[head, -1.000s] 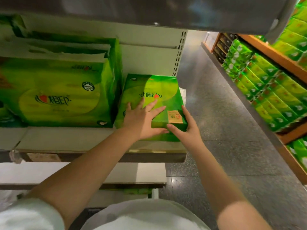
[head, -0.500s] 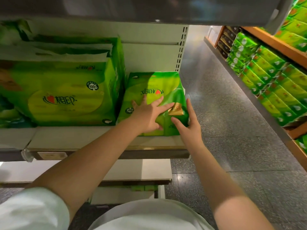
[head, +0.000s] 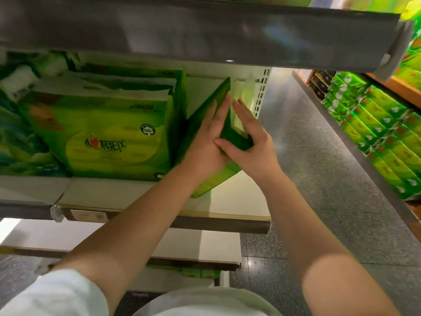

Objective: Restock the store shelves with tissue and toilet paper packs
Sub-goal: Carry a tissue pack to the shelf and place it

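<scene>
To the left of my pack stands a big green tissue pack [head: 109,135], glossy film, with a heart logo and a round 100% mark, filling most of the shelf [head: 127,197] and close against the tilted one. Above hangs a grey metal upper shelf edge [head: 205,30], low over my hands. The shelf board is pale and flat, with a perforated white upright [head: 262,87] at its right end. Beyond lies a speckled grey floor [head: 319,167] and, across the aisle, rows of bright green packs [head: 376,133] on wooden shelving.

My small green tissue pack [head: 205,115] stands tilted on a lower corner on the shelf, leaning left. My left hand [head: 205,144] lies flat on its face, fingers straight and together; my right hand [head: 248,144] clasps its right edge, thumb pressed on the front.
</scene>
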